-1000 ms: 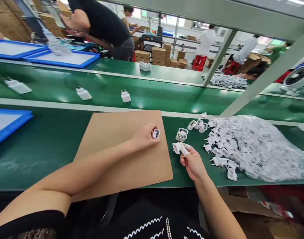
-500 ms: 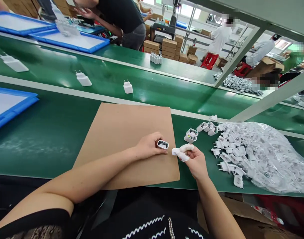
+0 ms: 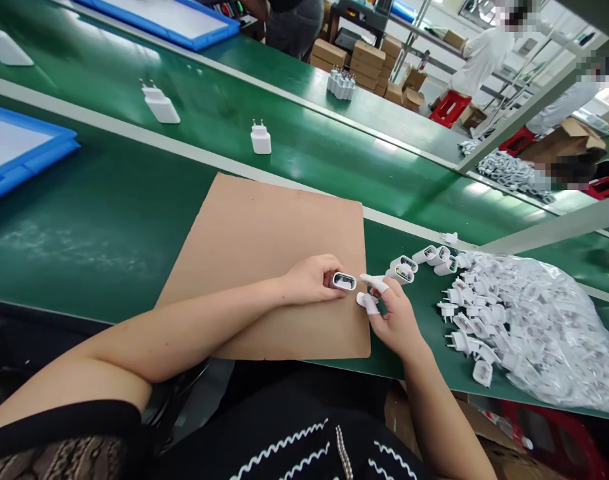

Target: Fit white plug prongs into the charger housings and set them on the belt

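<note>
My left hand (image 3: pixel 312 279) is closed round a small white charger shell (image 3: pixel 344 281), its open end facing right, over the right edge of a brown cardboard sheet (image 3: pixel 264 227). My right hand (image 3: pixel 395 321) sits just right of the shell, with white finger cots on thumb and forefinger. Those two fingertips are pinched close to the shell's mouth. Whether a white plug part lies between them, I cannot make out. Two more open shells (image 3: pixel 403 269) lie just beyond the right hand.
A heap of white plug parts (image 3: pixel 464 320) spills from a clear plastic bag (image 3: pixel 544 327) at the right. Finished chargers (image 3: pixel 260 139) (image 3: pixel 159 105) stand on the green belt behind. A blue tray (image 3: pixel 29 150) lies left. People work among cardboard boxes (image 3: pixel 364 57) beyond.
The view has tipped down and left. My two hands have come together, the right hand's fingertips now almost at the shell's open end. The plug part seen before no longer shows plainly.
</note>
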{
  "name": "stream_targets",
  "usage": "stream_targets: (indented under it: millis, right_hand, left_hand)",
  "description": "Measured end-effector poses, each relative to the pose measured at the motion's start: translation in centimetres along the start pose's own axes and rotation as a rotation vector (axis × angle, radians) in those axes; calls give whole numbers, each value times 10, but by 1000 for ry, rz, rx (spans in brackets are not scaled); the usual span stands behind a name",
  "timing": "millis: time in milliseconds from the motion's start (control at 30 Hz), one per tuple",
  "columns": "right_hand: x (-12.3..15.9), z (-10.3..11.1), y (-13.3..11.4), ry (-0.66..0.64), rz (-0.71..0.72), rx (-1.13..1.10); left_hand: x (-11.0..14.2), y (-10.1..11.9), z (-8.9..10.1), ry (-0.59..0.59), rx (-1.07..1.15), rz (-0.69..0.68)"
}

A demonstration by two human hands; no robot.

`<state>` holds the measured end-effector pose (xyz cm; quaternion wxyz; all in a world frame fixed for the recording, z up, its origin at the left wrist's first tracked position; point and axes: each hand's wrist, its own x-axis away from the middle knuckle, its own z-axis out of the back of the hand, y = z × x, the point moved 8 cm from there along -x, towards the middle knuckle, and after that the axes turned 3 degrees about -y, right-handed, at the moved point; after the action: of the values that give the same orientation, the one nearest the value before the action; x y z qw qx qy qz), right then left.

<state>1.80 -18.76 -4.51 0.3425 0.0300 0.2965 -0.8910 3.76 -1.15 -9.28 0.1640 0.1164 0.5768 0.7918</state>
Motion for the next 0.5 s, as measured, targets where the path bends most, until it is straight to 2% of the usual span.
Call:
stream_targets:
  millis: [67, 167, 233, 367, 433, 500]
  right_hand:
    - [4, -2, 8, 58, -55, 15]
    - [9, -7, 20, 13, -142, -23]
    - [8, -2, 20, 28, -167, -76]
    - [-8, 26, -2, 200, -130, -83]
    - [-21, 27, -18, 183, -67, -31]
    - [-32, 19, -30, 130, 7, 30]
  left_hand:
    - [0, 0, 1, 0, 16, -1]
    - [0, 2, 2, -8, 16, -5]
    - [0, 3, 2, -10, 11, -16]
    - [-1, 3, 2, -3, 8, -10]
    - [-2, 1, 1, 6, 17, -6]
    - [-2, -1, 1, 15, 38, -6]
